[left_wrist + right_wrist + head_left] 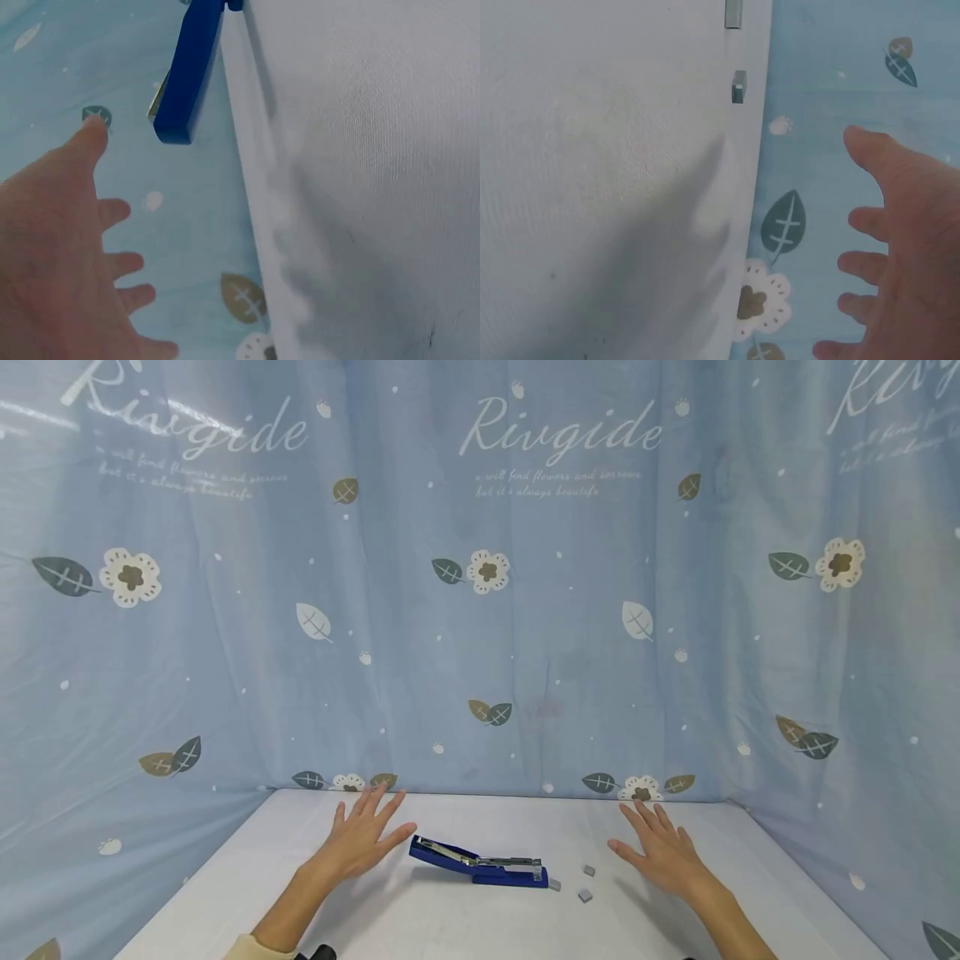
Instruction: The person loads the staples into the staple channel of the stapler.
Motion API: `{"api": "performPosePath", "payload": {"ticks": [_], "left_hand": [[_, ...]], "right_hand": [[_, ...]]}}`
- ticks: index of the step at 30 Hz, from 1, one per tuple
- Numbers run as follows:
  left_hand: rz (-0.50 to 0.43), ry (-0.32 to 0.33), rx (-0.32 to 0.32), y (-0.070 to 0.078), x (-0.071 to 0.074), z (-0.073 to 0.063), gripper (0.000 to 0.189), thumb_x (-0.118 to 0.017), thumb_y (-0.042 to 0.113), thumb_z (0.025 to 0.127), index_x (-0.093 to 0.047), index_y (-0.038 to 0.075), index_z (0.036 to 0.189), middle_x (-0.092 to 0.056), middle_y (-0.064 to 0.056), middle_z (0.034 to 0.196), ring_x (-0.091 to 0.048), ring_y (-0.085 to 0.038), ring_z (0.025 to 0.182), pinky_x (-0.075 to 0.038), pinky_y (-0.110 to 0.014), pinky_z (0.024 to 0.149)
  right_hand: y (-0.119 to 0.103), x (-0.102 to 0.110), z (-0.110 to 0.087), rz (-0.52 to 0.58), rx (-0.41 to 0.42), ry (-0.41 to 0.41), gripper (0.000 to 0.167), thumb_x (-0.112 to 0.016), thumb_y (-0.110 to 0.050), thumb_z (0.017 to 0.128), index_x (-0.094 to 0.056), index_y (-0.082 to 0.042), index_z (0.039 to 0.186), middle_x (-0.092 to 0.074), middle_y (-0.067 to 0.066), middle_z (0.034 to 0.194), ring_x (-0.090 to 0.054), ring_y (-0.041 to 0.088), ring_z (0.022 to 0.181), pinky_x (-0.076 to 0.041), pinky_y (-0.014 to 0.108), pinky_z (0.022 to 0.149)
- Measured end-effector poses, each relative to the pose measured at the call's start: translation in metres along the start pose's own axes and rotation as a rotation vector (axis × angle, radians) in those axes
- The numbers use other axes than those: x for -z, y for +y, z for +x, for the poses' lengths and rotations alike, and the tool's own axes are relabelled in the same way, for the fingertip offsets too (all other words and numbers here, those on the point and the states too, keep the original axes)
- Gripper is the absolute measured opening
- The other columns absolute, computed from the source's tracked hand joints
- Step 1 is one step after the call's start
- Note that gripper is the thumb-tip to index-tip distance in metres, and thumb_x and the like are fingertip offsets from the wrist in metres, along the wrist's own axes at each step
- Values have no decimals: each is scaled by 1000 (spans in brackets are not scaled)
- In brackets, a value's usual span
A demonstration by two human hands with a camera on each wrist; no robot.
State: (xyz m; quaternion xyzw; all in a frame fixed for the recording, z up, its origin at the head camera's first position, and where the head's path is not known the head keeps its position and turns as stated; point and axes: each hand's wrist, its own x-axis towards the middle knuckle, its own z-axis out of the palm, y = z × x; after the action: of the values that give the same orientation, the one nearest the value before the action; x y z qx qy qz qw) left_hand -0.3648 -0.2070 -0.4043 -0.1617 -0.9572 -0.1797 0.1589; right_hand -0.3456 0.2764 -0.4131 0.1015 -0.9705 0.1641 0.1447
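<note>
A blue stapler [480, 863] lies on the white table, its top arm swung back to the left and its metal staple rail exposed. Beside its right end are three small grey blocks that look like staple strips [585, 896]; two of them also appear in the right wrist view [739, 86]. My left hand [360, 843] hovers left of the stapler with fingers spread, its thumb close to the raised blue arm [187, 82] but holding nothing. To the right of the grey blocks, my right hand [663, 856] is held above the table, fingers spread and holding nothing.
A light blue curtain [562, 652] printed with leaves and flowers encloses the table at the back and both sides. The white tabletop [465, 931] runs back to the curtain. Shadows of both hands fall on it.
</note>
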Motion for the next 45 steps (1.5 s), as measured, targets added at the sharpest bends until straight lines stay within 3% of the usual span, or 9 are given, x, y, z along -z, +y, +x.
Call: {"api": "performPosePath", "payload": {"ticks": [8,15,20,24,30,36,40,45], "left_hand": [[-57,-11,-96,2,-2,7,71,-56,59,92,-42,20,149,-33,-20,156,-34,-48,140,-30,-73,103],[-173,-37,-141,3,-4,9,64,-66,53,88,-53,17,140,-53,-13,142,-49,-40,131,-39,-64,103],[-299,-54,-203,-1,-10,9,51,-70,43,89,-61,13,129,-66,-11,126,-64,-37,110,-51,-55,91],[-401,-106,-203,-2,-11,9,47,-73,37,88,-63,11,126,-69,-18,116,-69,-31,96,-56,-46,80],[-460,-152,-202,-3,-11,10,46,-75,33,86,-63,9,124,-69,-22,113,-71,-20,88,-56,-26,75],[-462,-167,-207,-4,-12,12,43,-77,32,85,-67,7,118,-71,-14,105,-70,-13,80,-54,-23,72],[-499,-190,-203,-6,-14,12,44,-77,27,84,-66,-1,116,-72,-11,98,-69,-8,76,-54,-21,68],[-534,-213,-178,-6,-17,12,43,-77,26,84,-66,-2,116,-71,-10,96,-68,-7,76,-53,-21,64]], "right_hand": [[-4,-5,3,-12,30,52,70,-58,-55,93,-46,-10,145,-41,26,149,-37,53,135,-35,76,93],[-12,-7,4,82,17,26,69,-58,-59,90,-52,-11,139,-51,21,141,-50,47,126,-43,67,94],[-18,-10,5,117,-13,12,66,-61,-60,88,-57,-12,133,-57,17,136,-56,42,121,-47,63,92],[-21,-11,4,138,-22,16,60,-65,-56,87,-61,-12,128,-61,12,130,-62,34,111,-52,56,86],[-24,-11,6,150,-23,11,56,-64,-56,88,-64,-14,125,-65,7,123,-64,25,104,-54,47,81],[-32,-8,10,169,-28,2,49,-68,-51,87,-67,-13,118,-69,4,112,-64,21,99,-54,43,81],[-36,-9,13,190,-37,-25,43,-71,-45,86,-69,-12,113,-70,-1,98,-63,13,89,-54,36,77],[-39,-14,16,209,-61,-80,31,-74,-36,86,-71,-12,105,-66,-7,83,-59,7,77,-52,30,71]]}}
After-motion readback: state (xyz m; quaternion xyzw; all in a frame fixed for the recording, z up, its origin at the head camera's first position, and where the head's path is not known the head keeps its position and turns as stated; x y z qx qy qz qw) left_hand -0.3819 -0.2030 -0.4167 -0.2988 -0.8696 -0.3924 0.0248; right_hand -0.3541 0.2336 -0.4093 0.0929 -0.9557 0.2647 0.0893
